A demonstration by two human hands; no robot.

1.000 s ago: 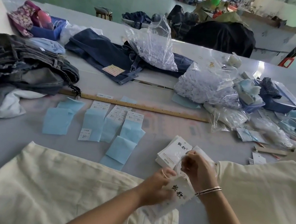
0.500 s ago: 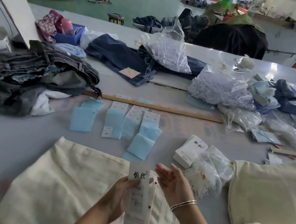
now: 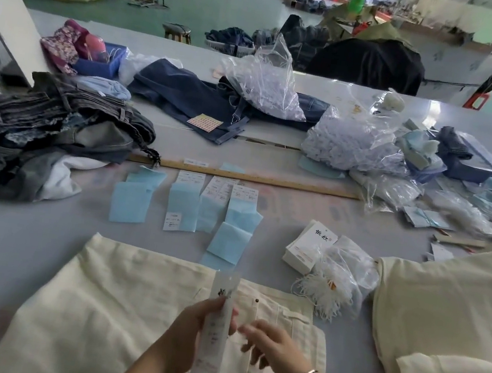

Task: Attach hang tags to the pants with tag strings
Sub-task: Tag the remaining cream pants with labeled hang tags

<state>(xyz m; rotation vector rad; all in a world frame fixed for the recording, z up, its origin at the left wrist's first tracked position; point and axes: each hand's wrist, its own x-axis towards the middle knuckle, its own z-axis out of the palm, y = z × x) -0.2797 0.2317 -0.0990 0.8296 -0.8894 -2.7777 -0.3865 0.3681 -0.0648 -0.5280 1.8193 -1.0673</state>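
Cream pants lie flat on the grey table in front of me. My left hand grips a long white hang tag, held upright and turned edge-on above the pants. My right hand sits just right of the tag with its fingers curled near the tag's edge; whether it holds a string is too small to see. A stack of white hang tags and a clear bag with a bundle of white tag strings lie to the right of the pants.
More cream pants are piled at the right. Rows of blue and white paper labels and a wooden ruler lie mid-table. A heap of dark jeans fills the left, plastic bags the far right.
The hands left the tag stack with one tag and came over the pants. The tag has turned from face-on to edge-on, and the right hand's fingers have curled beside it.
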